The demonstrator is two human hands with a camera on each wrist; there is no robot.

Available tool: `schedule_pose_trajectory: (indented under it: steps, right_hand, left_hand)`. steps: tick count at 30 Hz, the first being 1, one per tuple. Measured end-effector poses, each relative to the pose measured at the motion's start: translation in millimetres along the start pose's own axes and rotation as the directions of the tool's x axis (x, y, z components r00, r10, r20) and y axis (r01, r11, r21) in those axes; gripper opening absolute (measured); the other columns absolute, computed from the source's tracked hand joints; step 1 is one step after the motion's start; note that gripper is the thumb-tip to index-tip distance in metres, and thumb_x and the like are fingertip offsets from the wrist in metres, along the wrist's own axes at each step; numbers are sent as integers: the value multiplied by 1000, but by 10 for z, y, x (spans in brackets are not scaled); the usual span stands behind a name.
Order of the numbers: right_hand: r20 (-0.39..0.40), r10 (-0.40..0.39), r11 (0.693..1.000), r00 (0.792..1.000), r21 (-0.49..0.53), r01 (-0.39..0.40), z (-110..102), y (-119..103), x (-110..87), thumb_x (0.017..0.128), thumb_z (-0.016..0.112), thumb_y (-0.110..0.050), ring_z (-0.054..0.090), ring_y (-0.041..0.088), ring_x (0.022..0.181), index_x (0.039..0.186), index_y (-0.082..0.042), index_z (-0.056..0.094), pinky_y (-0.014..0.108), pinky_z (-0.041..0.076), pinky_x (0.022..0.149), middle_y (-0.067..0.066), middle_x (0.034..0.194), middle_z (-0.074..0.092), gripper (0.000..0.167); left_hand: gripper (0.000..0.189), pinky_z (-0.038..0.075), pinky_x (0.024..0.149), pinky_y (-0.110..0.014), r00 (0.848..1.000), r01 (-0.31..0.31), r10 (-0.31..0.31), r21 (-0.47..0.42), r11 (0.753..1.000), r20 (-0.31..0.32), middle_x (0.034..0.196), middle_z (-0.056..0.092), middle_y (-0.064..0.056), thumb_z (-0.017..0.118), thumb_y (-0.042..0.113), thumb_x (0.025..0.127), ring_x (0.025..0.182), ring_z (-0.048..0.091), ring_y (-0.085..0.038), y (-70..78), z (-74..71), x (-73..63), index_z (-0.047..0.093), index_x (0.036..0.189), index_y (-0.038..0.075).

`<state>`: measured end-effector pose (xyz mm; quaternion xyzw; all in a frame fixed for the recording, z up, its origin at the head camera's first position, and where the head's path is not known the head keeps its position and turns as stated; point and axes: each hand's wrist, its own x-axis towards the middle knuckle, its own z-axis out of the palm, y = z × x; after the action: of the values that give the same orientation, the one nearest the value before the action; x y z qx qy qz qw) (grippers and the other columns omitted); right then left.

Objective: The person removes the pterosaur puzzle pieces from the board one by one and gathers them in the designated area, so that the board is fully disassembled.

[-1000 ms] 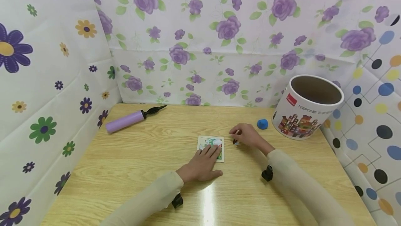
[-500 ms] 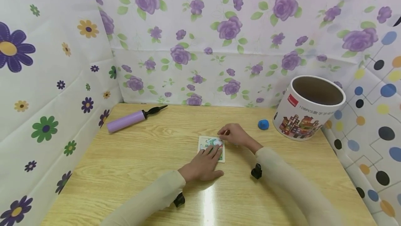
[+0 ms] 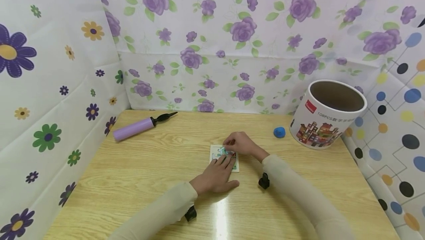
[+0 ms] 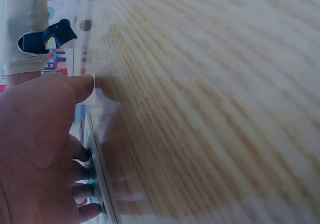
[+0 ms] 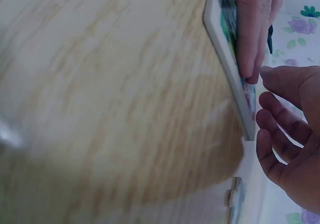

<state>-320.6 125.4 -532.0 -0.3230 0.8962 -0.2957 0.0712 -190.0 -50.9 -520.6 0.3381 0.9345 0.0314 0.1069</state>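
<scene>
Left hand (image 3: pixel 217 177) flat on puzzle (image 3: pixel 216 151), right hand (image 3: pixel 241 144) (grasp unclear) at edge, tabletop (image 3: pixel 159 166) around

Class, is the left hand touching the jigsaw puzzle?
Touching: the left wrist view shows the left hand with its fingers meeting the face of the jigsaw puzzle, no gap.

purple-flowered backdrop (image 3: pixel 212 44), yellowish wood-grain table (image 3: pixel 159 162), lilac-and-black pump (image 3: pixel 134 129), blue lump (image 3: pixel 279 132), pale-rimmed multicoloured board (image 3: pixel 216 151)
</scene>
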Motion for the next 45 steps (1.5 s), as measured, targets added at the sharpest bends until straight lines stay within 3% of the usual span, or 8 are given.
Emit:
schedule_pose_trajectory:
  steps: [11,31,45]
  right_hand:
    - [19,14,1000,1000,22,-14,26,10,4,94,77,-25,62,7,80,105,-15,82,29,53,71,-5,94,69,15]
    - [17,45,999,999,-1,-45,52,-27,10,93,78,-20,60,8,76,102,-15,81,28,52,71,-5,88,65,11]
    - [-3,39,998,999,42,-39,30,-28,4,94,76,-18,66,5,82,98,-17,80,30,56,77,-5,97,76,6]
  left_hand:
    - [84,29,120,-50,1000,-5,5,47,999,-2,169,21,-14,40,62,104,156,20,-31,-2,-13,-1,22,163,5]
    - [85,29,119,-54,1000,4,-4,13,1000,14,170,19,-12,41,63,104,156,18,-31,-4,-15,14,21,163,6]
    - [87,29,119,-55,1000,12,-12,4,1000,9,170,17,-11,42,65,102,156,18,-31,-28,31,57,20,164,7]
